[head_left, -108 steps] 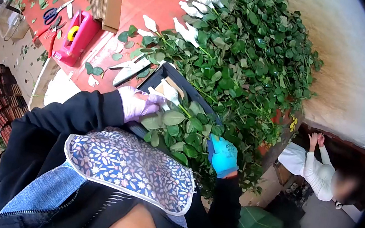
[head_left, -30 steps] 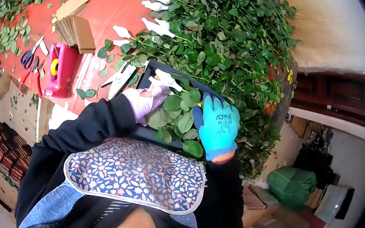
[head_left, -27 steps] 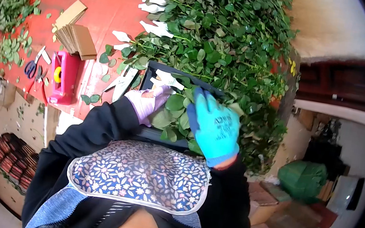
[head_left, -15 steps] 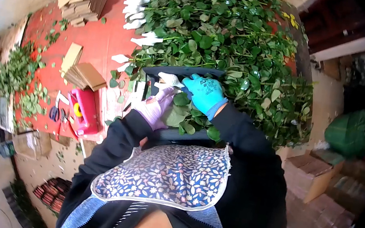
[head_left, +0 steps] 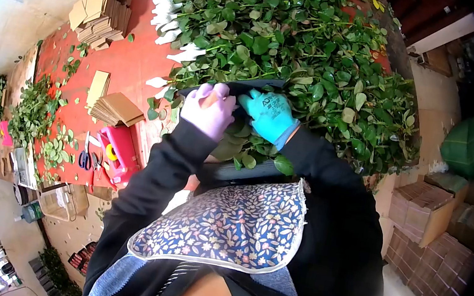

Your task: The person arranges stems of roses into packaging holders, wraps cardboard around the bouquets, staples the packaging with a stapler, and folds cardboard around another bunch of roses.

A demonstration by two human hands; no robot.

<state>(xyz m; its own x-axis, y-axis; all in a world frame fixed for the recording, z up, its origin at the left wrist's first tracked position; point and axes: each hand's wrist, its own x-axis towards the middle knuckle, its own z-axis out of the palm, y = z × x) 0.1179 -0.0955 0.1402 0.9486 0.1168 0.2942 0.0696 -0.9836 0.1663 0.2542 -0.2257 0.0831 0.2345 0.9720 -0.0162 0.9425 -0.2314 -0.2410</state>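
Observation:
My left hand [head_left: 209, 107], in a lilac glove, is curled closed at the left end of a dark trough [head_left: 226, 174]. Whatever it grips is hidden beneath it. Close to its right, my right hand [head_left: 268, 116] in a blue glove reaches into the trough, fingers bent in, their tips out of sight. Green leaves on stems [head_left: 234, 147] lie in the trough below both hands. Beyond its far edge spreads a thick layer of leafy stems [head_left: 266, 46], with white-wrapped heads [head_left: 187, 53] lined up along the left side.
On the red table [head_left: 139, 56] to the left are stacked cardboard pieces [head_left: 106, 13], a smaller cardboard pile [head_left: 118, 108], a pink container [head_left: 120, 153] and scissors [head_left: 85, 157]. Loose leaves [head_left: 34, 120] lie farther left. Cartons [head_left: 421, 207] stand on the right.
My left hand has moved up and now covers the white-wrapped head that showed between the hands. My right hand stays nearly in place. The whole view has shifted slightly.

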